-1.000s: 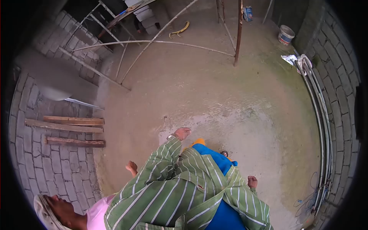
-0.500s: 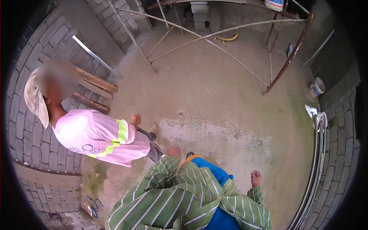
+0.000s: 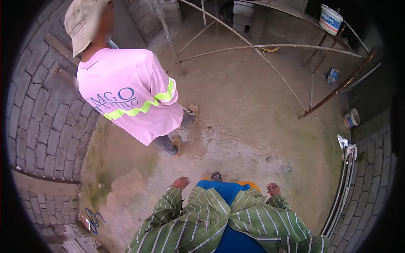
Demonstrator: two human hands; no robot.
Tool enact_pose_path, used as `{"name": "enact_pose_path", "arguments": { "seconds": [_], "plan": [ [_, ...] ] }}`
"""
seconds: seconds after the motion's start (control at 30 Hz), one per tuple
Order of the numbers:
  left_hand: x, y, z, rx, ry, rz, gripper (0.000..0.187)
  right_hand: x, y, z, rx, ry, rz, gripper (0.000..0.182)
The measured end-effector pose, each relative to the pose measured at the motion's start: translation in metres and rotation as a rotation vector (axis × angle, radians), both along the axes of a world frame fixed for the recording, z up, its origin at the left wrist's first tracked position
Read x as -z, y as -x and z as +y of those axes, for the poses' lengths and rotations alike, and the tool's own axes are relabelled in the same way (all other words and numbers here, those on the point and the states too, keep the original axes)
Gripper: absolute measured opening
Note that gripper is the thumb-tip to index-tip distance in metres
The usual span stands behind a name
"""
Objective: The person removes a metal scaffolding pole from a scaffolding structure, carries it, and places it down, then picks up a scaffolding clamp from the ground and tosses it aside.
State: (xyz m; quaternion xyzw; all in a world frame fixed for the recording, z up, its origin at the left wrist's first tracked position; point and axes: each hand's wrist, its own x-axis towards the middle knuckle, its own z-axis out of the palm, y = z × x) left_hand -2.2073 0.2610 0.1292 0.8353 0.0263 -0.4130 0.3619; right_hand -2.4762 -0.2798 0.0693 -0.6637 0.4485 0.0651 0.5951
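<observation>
My left hand [image 3: 181,182] hangs at the left of my body, below the striped green sleeve, with its fingers curled and no object visible in it. On the other side, my right hand [image 3: 273,189] is also low beside me, its fingers bent; whether they are closed is too small to tell. Both hands are over the wet concrete floor [image 3: 236,147] and touch nothing that I can see. Between them are my blue shirt [image 3: 225,189] and one of my shoes [image 3: 216,176].
A person in a pink shirt [image 3: 126,92] stands ahead on the left. Scaffold braces [image 3: 253,47] cross the far side. A bucket [image 3: 351,118] and long pipes [image 3: 344,189] lie along the right wall. Blue cord [image 3: 93,221] lies at lower left.
The person in pink has shifted forward and right in view. My left hand now shows farther left and lower, apart from my body. The view has shifted, and my right hand appears slightly farther left.
</observation>
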Motion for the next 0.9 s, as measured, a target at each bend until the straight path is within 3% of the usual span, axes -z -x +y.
{"name": "enact_pose_path", "arguments": {
  "seconds": [0.2,0.27,0.37,0.4,0.47,0.57,0.67,0.77,0.9],
  "plan": [
    [-0.011,0.046,0.095,-0.352,-0.084,-0.036,0.048,-0.002,-0.141,0.013,-0.328,0.049,-0.084,0.012],
    [-0.018,0.067,0.108,-0.483,-0.079,-0.037,0.046,0.018,-0.177,0.015,-0.490,0.195,-0.245,0.013],
    [0.012,0.104,0.130,-0.637,0.013,0.004,0.042,0.008,-0.227,0.031,-0.578,0.196,-0.170,0.012],
    [-0.002,0.113,0.125,-0.632,0.011,-0.038,0.039,-0.001,-0.242,0.040,-0.620,0.210,-0.143,0.011],
    [0.012,0.134,0.124,-0.724,0.027,0.006,0.045,-0.025,-0.269,0.057,-0.700,0.245,-0.100,0.011],
    [0.026,0.155,0.125,-0.836,0.042,0.091,0.047,-0.016,-0.299,0.069,-0.768,0.153,-0.114,0.014],
    [0.014,0.149,0.128,-0.972,0.066,0.138,0.047,-0.007,-0.339,0.096,-0.760,0.192,0.036,0.012],
    [0.011,0.120,0.142,-1.040,0.030,0.094,0.042,0.010,-0.383,0.113,-0.750,-0.001,0.078,0.011],
    [0.023,0.056,0.191,-0.906,0.022,0.013,0.044,0.015,-0.447,0.154,-0.812,0.030,0.086,0.012]
  ]
}}
